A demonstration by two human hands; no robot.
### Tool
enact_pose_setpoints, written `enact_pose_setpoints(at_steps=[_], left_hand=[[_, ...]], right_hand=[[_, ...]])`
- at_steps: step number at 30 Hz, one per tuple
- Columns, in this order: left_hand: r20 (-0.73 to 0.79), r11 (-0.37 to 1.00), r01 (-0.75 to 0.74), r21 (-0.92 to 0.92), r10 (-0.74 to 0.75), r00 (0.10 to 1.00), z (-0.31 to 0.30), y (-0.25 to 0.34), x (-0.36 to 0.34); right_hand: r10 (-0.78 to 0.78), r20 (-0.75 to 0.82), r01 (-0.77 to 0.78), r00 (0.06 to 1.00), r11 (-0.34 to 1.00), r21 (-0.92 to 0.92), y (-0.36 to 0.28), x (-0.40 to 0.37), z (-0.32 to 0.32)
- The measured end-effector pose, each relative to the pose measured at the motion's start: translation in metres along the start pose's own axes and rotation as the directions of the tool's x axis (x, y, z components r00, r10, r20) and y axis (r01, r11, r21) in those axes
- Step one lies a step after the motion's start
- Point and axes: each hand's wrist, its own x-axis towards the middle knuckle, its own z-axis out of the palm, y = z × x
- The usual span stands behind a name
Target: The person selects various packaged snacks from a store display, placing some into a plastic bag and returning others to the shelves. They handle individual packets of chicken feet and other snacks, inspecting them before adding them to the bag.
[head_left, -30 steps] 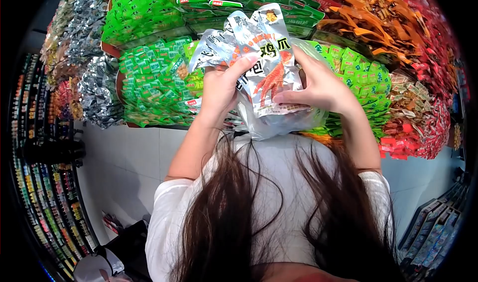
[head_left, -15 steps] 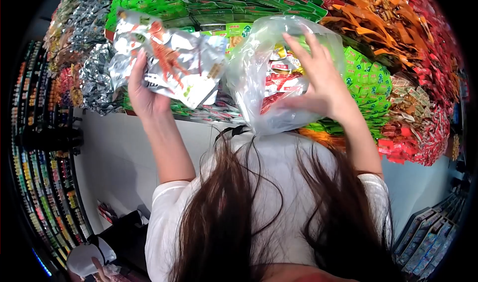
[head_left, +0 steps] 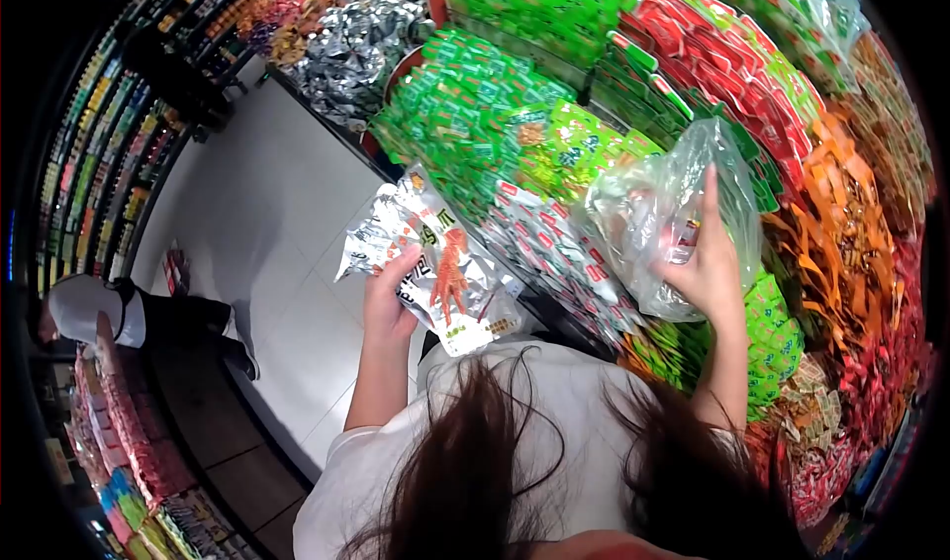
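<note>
My left hand point(head_left: 388, 291) grips a silver foil snack packet point(head_left: 450, 281) by its left side, thumb on the front. The packet carries a picture of an orange-red chicken foot and dark lettering. My right hand point(head_left: 708, 271) holds a clear plastic bag point(head_left: 638, 229), one finger pointing up along it and the thumb across its lower part. Some packets with red and white print show dimly inside the bag. Part of the right hand's fingers is hidden by the plastic. Packet and bag are apart, both held above the snack display.
Green packets point(head_left: 475, 85), red packets point(head_left: 717, 50) and orange packets point(head_left: 841, 214) fill the display bins ahead and right. Silver packets point(head_left: 361, 41) lie farther left. A person in a white top point(head_left: 94, 308) stands at the left by pale floor tiles point(head_left: 287, 204). Stocked shelves point(head_left: 109, 135) line the far left.
My view has turned, so the display now slants to the right. The silver packet is lower and tilted, still in my left hand. My right hand's spread fingers have drawn together on the bag.
</note>
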Motion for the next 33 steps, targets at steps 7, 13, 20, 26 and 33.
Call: enact_pose_setpoints(at_steps=[7,13,20,26,33], left_hand=[[0.002,0.996,-0.063,0.070,0.063,0.998,-0.037,0.046,0.025],[-0.042,0.995,-0.064,0.077,0.068,0.997,-0.111,0.117,0.079],[-0.095,0.997,-0.010,0.075,0.017,0.995,-0.162,0.178,0.123],[-0.028,0.996,-0.013,0.090,0.015,1.000,-0.175,0.206,0.160],[0.070,0.962,-0.084,0.258,0.068,0.995,-0.157,0.236,0.233]], right_hand=[[-0.167,0.131,0.207,0.977,0.887,-0.414,-0.024,0.011,0.021],[0.273,-0.098,-0.287,0.957,0.940,-0.183,-0.071,0.010,0.058],[0.286,-0.565,-0.560,0.774,0.725,-0.400,-0.090,0.015,0.137],[0.262,-0.833,-0.490,0.488,0.872,-0.013,-0.086,0.073,0.051],[0.154,-0.778,-0.004,0.609,0.981,0.192,-0.136,0.193,0.012]])
